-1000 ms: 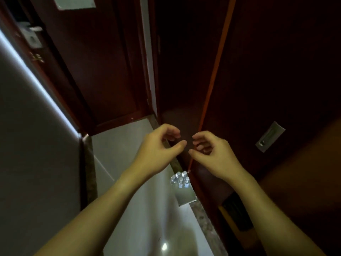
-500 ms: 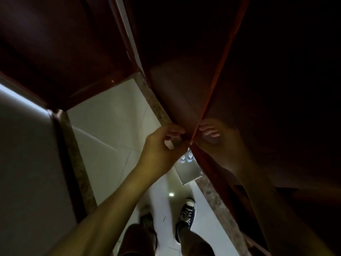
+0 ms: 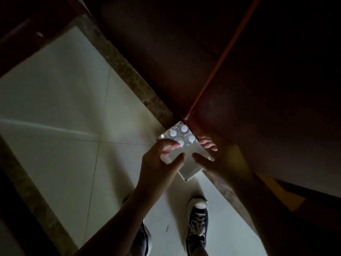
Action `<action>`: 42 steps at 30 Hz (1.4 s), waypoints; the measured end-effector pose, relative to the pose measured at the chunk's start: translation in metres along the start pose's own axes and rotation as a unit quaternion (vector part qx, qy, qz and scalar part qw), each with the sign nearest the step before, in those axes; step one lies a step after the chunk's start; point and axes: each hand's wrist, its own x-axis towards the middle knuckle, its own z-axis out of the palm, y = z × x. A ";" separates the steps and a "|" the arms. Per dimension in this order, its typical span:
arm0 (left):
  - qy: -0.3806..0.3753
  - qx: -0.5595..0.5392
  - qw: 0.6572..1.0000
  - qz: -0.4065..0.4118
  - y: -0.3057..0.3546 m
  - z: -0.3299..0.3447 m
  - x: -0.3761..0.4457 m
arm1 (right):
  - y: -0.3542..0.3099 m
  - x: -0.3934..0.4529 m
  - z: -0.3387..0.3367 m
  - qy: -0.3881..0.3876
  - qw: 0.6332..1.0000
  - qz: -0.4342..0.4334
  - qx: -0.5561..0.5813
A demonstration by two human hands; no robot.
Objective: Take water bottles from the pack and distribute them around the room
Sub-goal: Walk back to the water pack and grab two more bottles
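Pack [image 3: 188, 169] of four white-capped bottles [image 3: 181, 135] on pale floor [image 3: 64, 108] at frame centre, left hand [image 3: 158, 163] and right hand [image 3: 219, 159] both reaching over it, fingers curled, grasp cannot be told, dark door [image 3: 267, 89] at right

Dim view straight down. Both hands over the pack [image 3: 186, 163] of water bottles [image 3: 181, 136] on the tiled floor [image 3: 60, 108]; four white caps show. Left hand [image 3: 158, 161] fingers curl at pack edge, right hand [image 3: 219, 157] beside dark wooden door [image 3: 267, 108]. Sneakers [image 3: 197, 224] below.
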 end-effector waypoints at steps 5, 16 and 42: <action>-0.025 0.059 0.998 -0.002 -0.141 0.064 0.048 | 0.111 0.069 0.067 0.013 0.999 0.017 -0.048; 0.086 0.051 0.994 -0.046 -0.308 0.200 0.098 | 0.294 0.159 0.190 0.054 0.996 0.067 0.029; 0.078 -0.092 0.989 0.084 0.092 -0.053 0.054 | -0.100 0.081 -0.049 -0.051 0.946 -0.122 0.296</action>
